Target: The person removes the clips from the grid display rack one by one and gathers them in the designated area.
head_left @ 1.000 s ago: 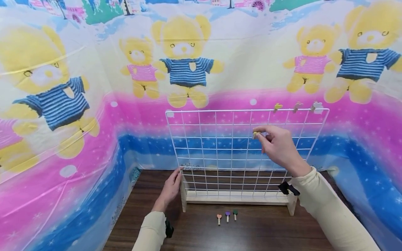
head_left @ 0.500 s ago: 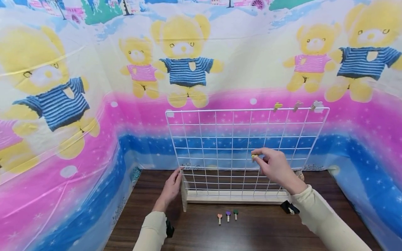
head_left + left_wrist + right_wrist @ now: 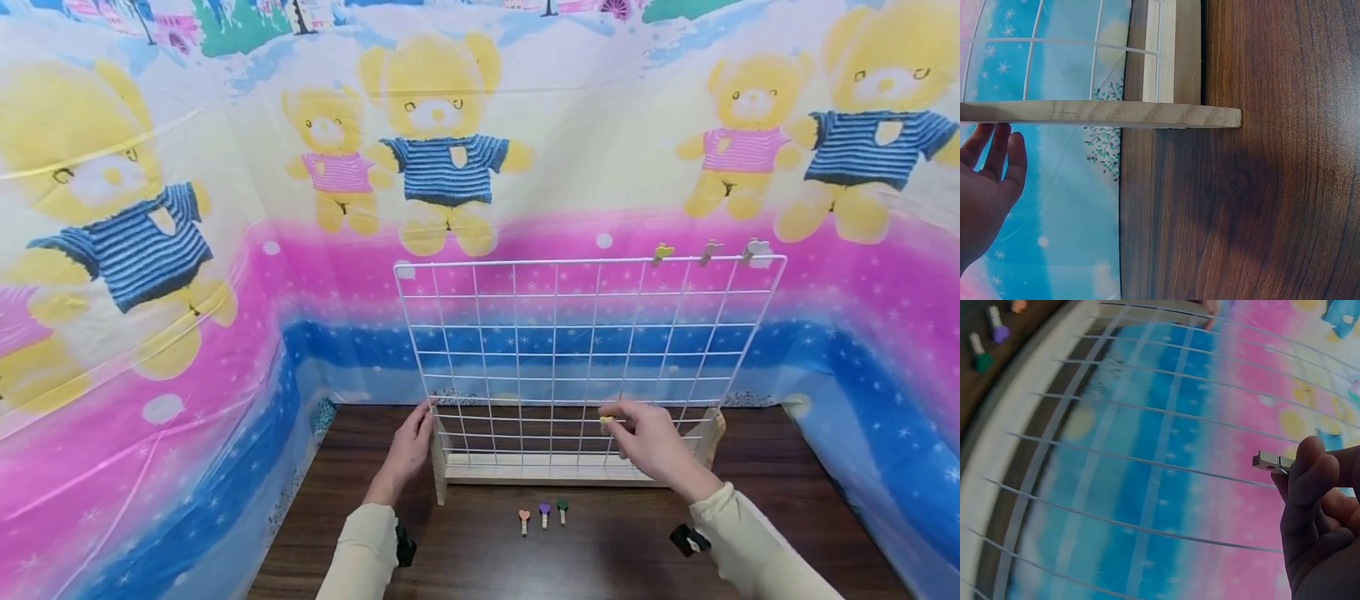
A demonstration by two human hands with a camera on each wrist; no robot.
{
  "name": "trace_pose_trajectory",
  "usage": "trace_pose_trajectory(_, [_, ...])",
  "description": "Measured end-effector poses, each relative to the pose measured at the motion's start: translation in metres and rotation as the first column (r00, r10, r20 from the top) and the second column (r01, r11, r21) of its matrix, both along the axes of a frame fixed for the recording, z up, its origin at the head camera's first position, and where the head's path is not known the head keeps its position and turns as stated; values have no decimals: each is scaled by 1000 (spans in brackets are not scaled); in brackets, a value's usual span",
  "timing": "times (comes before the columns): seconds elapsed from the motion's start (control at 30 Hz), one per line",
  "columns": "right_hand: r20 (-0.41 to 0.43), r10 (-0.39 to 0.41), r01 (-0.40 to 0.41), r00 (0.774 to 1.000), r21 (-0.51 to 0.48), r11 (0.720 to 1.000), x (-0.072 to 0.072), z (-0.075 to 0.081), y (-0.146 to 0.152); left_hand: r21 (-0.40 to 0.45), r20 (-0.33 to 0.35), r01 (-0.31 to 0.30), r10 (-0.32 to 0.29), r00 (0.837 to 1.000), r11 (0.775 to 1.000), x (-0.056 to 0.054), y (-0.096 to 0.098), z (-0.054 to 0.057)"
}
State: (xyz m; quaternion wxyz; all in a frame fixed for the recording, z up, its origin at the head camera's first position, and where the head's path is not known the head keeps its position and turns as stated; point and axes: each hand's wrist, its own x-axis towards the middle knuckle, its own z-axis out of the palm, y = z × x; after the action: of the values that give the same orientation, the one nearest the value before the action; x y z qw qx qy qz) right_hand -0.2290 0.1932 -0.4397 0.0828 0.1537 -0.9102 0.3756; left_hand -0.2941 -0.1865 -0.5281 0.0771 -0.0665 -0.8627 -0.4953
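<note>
My right hand [image 3: 656, 442] pinches a small wooden clothespin [image 3: 1272, 462] with a yellow heart [image 3: 606, 421], in front of the lower part of the white wire grid [image 3: 555, 329]. In the right wrist view its bare wooden end sticks out from the fingertips. My left hand [image 3: 408, 442] touches the outer side of the stand's left wooden leg [image 3: 1116, 112] with its fingertips. Its thumb is hidden in the left wrist view. A yellow heart clothespin [image 3: 663, 252], a brownish one [image 3: 710, 251] and a white one [image 3: 756, 249] are clipped on the grid's top wire, towards the right.
On the dark wood table [image 3: 600, 550] in front of the stand lie an orange heart clothespin [image 3: 524, 522], a purple one [image 3: 544, 514] and a dark green one [image 3: 562, 511]. A wooden crossbar [image 3: 555, 475] joins the legs. Printed bear cloth [image 3: 585, 167] hangs behind.
My right hand has come down with the yellow clothespin, from the grid's upper part to its lower part. The left hand stays at the leg.
</note>
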Motion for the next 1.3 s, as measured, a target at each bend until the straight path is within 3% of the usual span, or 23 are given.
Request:
trace_pose_trajectory(0.27, [95,-19,20,995,-18,1000,2,-49,-1,3,13,1,-1,1000,1000,0,-1,0])
trace_pose_trajectory(0.6, [23,41,-42,999,51,998,-4,-96,-2,-4,3,-4,4,1000,1000,0,-1,0])
trace_pose_trajectory(0.87, [5,69,-69,998,85,994,-11,-119,-4,-17,-37,-1,1,999,1000,-1,-1,-3])
trace_pose_trajectory(1.13, [21,157,-158,987,105,982,-14,-133,-7,-34,-107,14,-18,994,999,3,-1,-2])
trace_pose_trajectory(1.3, [97,178,-187,979,93,978,-12,-138,-6,-8,-40,7,-7,999,1000,1,-1,-1])
